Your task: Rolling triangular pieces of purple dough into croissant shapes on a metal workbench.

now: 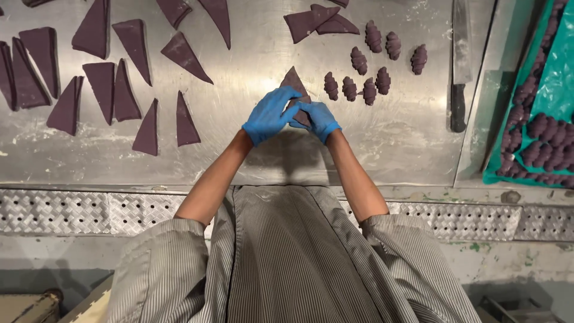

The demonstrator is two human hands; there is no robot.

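— Steel, floured: the bench (251,149) carries dark purple dough triangles (101,84) well left of the hands, rolled pieces (371,78) just right.
— And the hands?
— Left hand (270,115) and right hand (317,119), blue-gloved, close together, pinching one dough triangle (294,81) at its wide end.
— Farther right?
— Knife (460,60), then a green tray (556,90) of rolled pieces.

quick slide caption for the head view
Gloved left hand and right hand on a dark purple dough triangle on a steel table.
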